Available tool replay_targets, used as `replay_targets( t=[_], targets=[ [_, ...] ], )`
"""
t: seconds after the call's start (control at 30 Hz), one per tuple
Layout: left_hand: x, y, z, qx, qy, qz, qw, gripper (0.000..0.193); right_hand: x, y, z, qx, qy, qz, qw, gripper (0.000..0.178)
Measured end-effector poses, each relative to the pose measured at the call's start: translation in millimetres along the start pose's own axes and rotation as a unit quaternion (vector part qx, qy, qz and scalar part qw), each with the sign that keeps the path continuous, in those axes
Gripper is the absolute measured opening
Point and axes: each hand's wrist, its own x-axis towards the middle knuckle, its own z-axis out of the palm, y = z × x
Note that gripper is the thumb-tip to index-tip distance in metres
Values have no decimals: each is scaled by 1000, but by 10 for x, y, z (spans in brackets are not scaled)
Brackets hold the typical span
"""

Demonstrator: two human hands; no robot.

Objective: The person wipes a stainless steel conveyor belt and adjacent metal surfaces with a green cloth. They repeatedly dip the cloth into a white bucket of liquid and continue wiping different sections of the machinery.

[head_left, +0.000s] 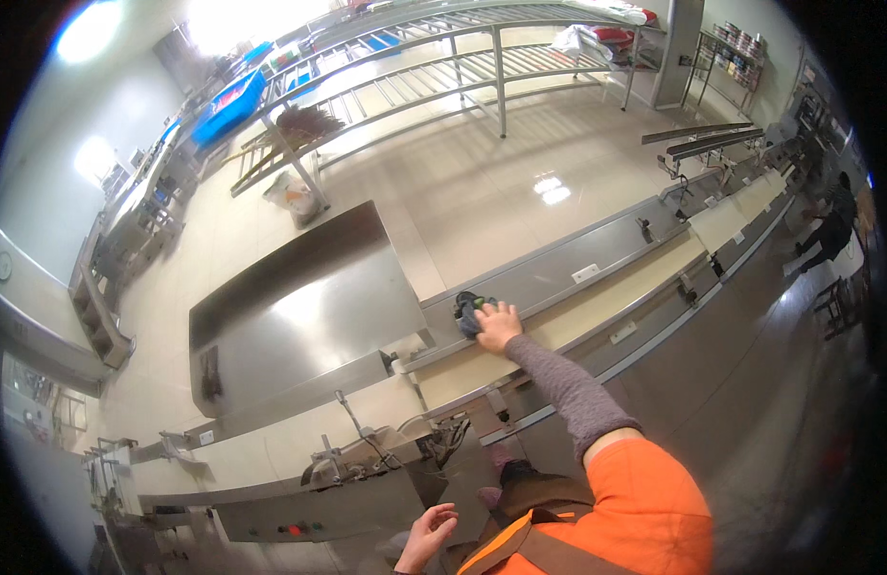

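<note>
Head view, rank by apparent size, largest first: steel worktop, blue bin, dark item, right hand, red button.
1. Steel worktop
2. Blue bin
3. Dark item and right hand: look alike, and the hand partly covers the item; not ranked
4. Red button

Orange top [654, 494], purplish-grey sleeve [570, 388]

Left head-worn fisheye; looks down and forward, conveyor belt [606, 305] near, metal rack [502, 81] far.

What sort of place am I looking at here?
Probably a factory or packing hall: a long conveyor with a pale belt, a metal roller rack beyond it, and a panel with coloured buttons all suggest production-line work.
</note>
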Motion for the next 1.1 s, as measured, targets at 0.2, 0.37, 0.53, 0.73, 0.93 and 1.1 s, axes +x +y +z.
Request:
replay_targets(
  t=[0.2,0.37,0.53,0.73,0.93,1.1],
  targets=[
    [536,26,337,137,94,-10,986,33,96,47,-55,29,1,-54,998,46],
    [1626,428,888,386,122,8,914,37,315,449,93,56,63,-131,988,20],
    [2357,197,1436,421,260,65,867,38,558,2267,-86,28,120,-215,969,10],
    [2501,149,1549,457,311,22,833,30,919,4666,-439,-58,166,-32,984,22],
    [2673,131,1462,510,373,-13,775,35,980,4796,-323,-35,116,248,961,47],
    [2657,470,1682,436,372,-87,815,32,800,3467,-120,-13,51,40,998,57]
  ],
)
